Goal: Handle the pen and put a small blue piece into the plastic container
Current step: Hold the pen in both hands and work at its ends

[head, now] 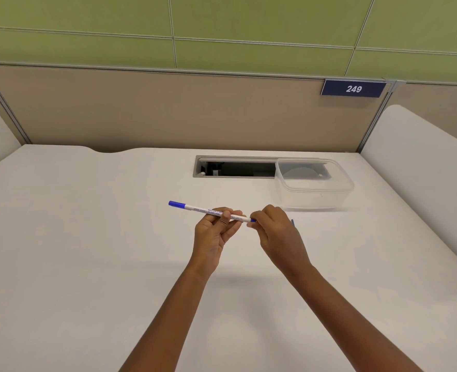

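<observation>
A: Why is the pen (pixel 211 212) held level above the middle of the tabletop (pixel 87 237)?

B: The barrel is gripped by the left hand (pixel 214 234), presumably so that the blue end piece (pixel 253 220) can be pinched and pulled off by the right hand (pixel 275 232).

A: What is counted?

B: One pen and one plastic container (pixel 314 183), set near the far right corner.

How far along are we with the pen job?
Done: pen is lifted off the desk. In hand: left hand holds the barrel, right hand pinches its blue end. Left: no blue piece shows in the plastic container yet.
</observation>
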Motion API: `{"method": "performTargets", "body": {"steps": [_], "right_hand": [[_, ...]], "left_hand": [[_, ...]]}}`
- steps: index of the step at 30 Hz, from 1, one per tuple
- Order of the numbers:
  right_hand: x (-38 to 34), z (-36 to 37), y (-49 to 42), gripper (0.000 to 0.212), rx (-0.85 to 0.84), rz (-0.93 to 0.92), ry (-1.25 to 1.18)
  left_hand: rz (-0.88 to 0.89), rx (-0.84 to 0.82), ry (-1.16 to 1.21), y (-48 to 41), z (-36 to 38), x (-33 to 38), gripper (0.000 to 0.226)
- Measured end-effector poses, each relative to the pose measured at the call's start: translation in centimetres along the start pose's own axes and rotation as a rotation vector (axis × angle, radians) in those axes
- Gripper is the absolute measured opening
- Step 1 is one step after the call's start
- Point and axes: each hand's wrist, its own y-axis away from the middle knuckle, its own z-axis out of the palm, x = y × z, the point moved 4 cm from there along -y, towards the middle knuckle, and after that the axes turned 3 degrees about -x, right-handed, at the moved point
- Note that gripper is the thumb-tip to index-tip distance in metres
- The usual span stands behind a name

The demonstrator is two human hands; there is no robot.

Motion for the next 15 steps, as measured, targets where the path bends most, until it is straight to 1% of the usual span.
{"method": "performTargets", "body": {"steps": [2, 4, 6, 9, 11, 12, 15], "right_hand": [[0.0, -0.2, 0.0, 0.013, 0.023, -0.014, -0.024], [0.3, -0.1, 0.0, 0.013, 0.03, 0.024, -0.111], [0.7, 0.1, 0.0, 0.014, 0.015, 0.108, -0.23], [1.1, 0.5, 0.1, 0.028, -0.05, 0.278, -0.433], [1.2, 0.6, 0.0, 0.038, -0.093, 0.415, -0.601], [1.3, 0.7, 0.0, 0.042, -0.12, 0.503, -0.725], [1.5, 1.8, 0.4, 0.043, -0.256, 0.91, -1.28]], "left_hand": [[0.002, -0.019, 0.002, 0.0, 0.2, 0.1, 0.015], [0.005, -0.03, -0.006, 0.0, 0.3, 0.2, 0.015], [0.007, -0.036, -0.018, -0.1, 0.4, 0.3, 0.015], [0.013, -0.065, -0.029, -0.1, 0.6, 0.5, 0.016], [0.014, -0.081, -0.035, -0.1, 0.8, 0.5, 0.016], [0.016, -0.088, -0.039, -0.1, 0.9, 0.5, 0.016], [0.025, -0.095, -0.065, -0.2, 1.0, 0.4, 0.015]]}}
